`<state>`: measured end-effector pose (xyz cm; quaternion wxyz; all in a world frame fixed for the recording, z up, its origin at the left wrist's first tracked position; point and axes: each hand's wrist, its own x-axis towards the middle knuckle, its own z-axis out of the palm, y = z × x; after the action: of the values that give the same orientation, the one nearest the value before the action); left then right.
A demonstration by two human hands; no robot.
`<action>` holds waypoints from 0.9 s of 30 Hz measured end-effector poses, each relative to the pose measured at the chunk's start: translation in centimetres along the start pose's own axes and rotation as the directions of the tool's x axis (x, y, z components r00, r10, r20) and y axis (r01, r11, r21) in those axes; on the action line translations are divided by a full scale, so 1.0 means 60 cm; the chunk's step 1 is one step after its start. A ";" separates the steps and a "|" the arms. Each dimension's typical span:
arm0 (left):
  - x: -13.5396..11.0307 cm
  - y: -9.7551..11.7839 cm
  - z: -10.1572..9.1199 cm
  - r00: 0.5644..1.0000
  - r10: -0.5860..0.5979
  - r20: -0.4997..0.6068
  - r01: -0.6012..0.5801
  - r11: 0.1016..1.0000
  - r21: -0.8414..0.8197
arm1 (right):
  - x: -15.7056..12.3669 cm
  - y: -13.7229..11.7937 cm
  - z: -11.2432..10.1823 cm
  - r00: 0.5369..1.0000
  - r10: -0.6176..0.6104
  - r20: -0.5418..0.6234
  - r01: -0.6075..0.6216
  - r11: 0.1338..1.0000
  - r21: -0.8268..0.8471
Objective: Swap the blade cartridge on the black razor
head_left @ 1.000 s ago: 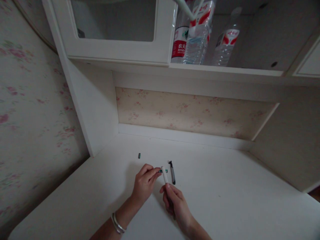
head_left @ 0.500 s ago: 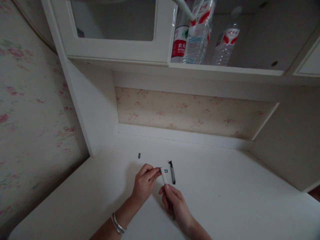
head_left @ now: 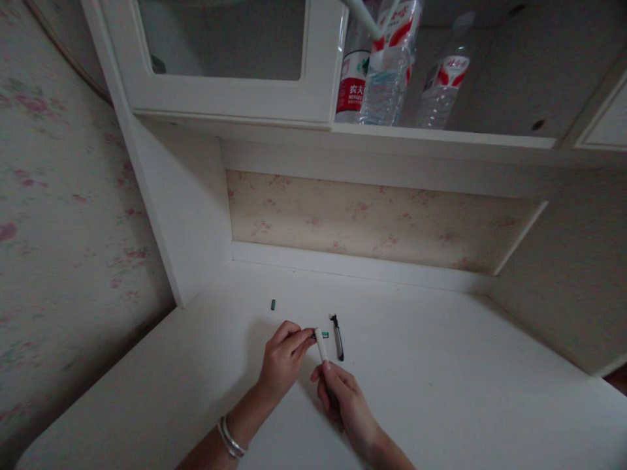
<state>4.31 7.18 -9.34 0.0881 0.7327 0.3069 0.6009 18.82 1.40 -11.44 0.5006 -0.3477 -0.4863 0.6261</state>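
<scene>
My right hand (head_left: 345, 398) is closed round a razor handle (head_left: 321, 346), pale at its upper end and darker lower down. At its tip sits a small dark razor cartridge (head_left: 325, 335) with a green strip, lying crosswise. The fingertips of my left hand (head_left: 284, 356) pinch the near-left end of that cartridge. Whether it is fully joined to the handle cannot be made out. Just to the right, a black and grey razor handle (head_left: 338, 339) lies on the table. Another green-striped cartridge (head_left: 273, 305) lies farther back on the left.
The white tabletop (head_left: 441, 365) runs to a low back board below flowered wallpaper (head_left: 382, 219). A side panel (head_left: 189, 209) bounds it at left. Overhead, a shelf holds plastic bottles (head_left: 386, 81) beside a framed cabinet door (head_left: 230, 98).
</scene>
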 end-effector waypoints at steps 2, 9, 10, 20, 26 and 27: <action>0.001 -0.001 0.000 1.000 -0.001 0.002 0.001 1.000 0.006 | 0.001 0.001 0.000 1.000 0.006 0.000 -0.006 1.000 -0.002; -0.002 0.002 -0.002 1.000 0.017 -0.005 -0.017 1.000 0.011 | 0.002 0.003 -0.005 0.999 -0.003 -0.034 0.001 0.999 -0.036; -0.003 0.002 -0.002 1.000 0.017 -0.006 -0.017 1.000 0.004 | 0.002 0.003 -0.006 0.999 -0.011 -0.048 0.009 0.999 -0.037; 0.001 0.005 -0.001 1.000 0.008 -0.010 -0.008 1.000 0.011 | 0.002 0.002 0.000 1.000 -0.013 -0.001 0.013 0.999 -0.029; 0.000 0.003 -0.001 1.000 0.007 -0.010 -0.007 1.000 0.010 | 0.003 0.011 -0.010 0.994 -0.033 -0.106 0.032 0.999 -0.012; 0.000 0.002 0.000 1.000 0.009 -0.012 -0.009 1.000 0.009 | 0.003 0.011 -0.010 0.994 -0.036 -0.107 0.036 0.999 -0.011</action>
<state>4.34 7.07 -9.29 0.0803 0.7310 0.3066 0.6043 19.13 1.68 -12.22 0.5356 -0.3743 -0.4677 0.5952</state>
